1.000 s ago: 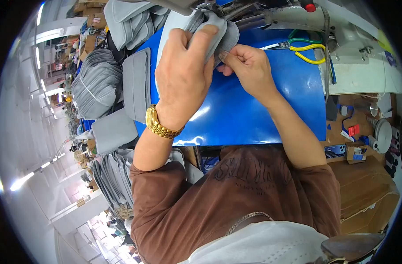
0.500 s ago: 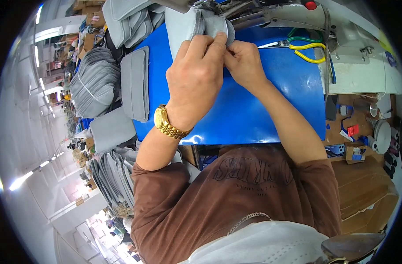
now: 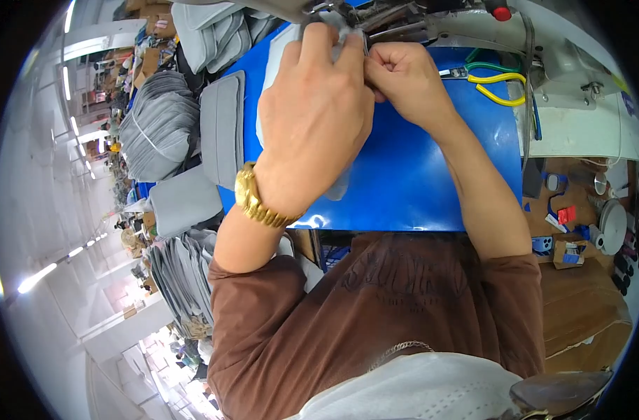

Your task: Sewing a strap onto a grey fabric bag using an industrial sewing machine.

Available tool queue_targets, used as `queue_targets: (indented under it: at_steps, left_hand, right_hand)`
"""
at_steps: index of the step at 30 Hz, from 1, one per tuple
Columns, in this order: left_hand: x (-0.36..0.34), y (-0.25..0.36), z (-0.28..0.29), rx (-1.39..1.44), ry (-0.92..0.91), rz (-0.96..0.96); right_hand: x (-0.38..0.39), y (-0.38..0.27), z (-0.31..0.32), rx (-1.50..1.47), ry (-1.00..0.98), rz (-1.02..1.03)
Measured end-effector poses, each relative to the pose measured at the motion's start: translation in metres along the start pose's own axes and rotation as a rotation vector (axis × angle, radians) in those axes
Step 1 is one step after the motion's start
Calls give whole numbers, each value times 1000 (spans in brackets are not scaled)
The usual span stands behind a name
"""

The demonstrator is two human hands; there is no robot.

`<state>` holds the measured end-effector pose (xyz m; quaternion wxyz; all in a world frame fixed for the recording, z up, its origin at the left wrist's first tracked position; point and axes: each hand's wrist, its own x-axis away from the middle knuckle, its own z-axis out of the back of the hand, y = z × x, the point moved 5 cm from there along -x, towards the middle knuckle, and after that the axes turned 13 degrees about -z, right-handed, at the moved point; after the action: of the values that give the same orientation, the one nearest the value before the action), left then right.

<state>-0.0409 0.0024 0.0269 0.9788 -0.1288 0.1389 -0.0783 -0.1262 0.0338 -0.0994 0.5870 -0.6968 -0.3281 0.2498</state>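
Observation:
A light grey fabric piece (image 3: 272, 68) lies under the sewing machine's metal parts (image 3: 326, 8) at the top. My left hand (image 3: 318, 112), with a gold watch on its wrist, rests over it, fingers apart and pointing at the machine; its thumb is hidden. My right hand (image 3: 407, 82) is closed in a pinch at the right edge of the fabric. What lies right between its fingertips is partly hidden. A translucent grey strip (image 3: 339, 185) shows below my left hand on the blue work surface (image 3: 417, 189).
Yellow-handled scissors (image 3: 501, 89) and a green-handled tool (image 3: 491, 66) lie right of my right hand. A flat grey padded piece (image 3: 221, 129) lies at the left edge. Beyond it are a tied grey bundle (image 3: 158, 126) and more stacked pieces (image 3: 183, 280). A cardboard box (image 3: 578, 301) stands at the right.
Both hands have moved up toward the machine with the fabric. My left hand now covers more of it, and the translucent strip has come into view below that hand.

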Motion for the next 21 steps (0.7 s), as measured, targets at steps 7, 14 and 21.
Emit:
queue_targets:
  at_steps: [7,14,21]
  left_hand:
    - [8,1,2,35,-137,29]
    - [-43,-2,0,20,-419,-46]
    - [5,17,1,-161,-279,-76]
  right_hand:
    - [18,7,-9,9,-134,-97]
    - [15,-13,17,292,66,57]
    - [87,15,-14,62,-170,-147]
